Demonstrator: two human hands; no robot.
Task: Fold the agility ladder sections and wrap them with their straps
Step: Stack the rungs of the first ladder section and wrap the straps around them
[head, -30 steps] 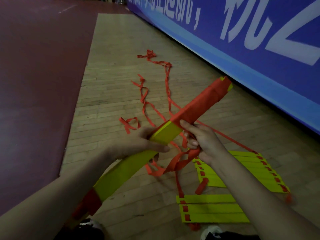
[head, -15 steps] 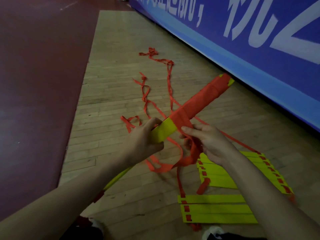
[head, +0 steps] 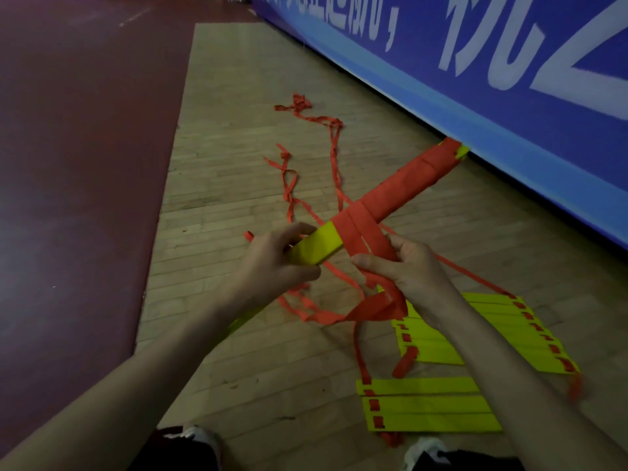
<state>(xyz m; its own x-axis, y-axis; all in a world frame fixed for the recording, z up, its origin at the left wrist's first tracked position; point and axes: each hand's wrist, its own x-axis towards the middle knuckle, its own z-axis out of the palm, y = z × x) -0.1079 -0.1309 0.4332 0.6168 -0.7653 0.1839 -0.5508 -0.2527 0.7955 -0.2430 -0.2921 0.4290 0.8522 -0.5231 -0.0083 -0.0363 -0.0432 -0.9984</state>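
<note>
Fingers (head: 295,230) around strap-wrapped ladder bundle (head: 401,185)

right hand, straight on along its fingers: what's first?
The right hand, pinching the red strap, would probably meet the bare yellow stretch of the folded ladder bundle, then the left hand gripping it; depth unclear.

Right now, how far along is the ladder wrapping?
Done: the far half of the bundle is wound in strap. In hand: left hand grips the bare yellow part, right hand pinches the strap at the wrap's edge. Left: that yellow half, plus two unwrapped rung stacks on the floor.
</note>
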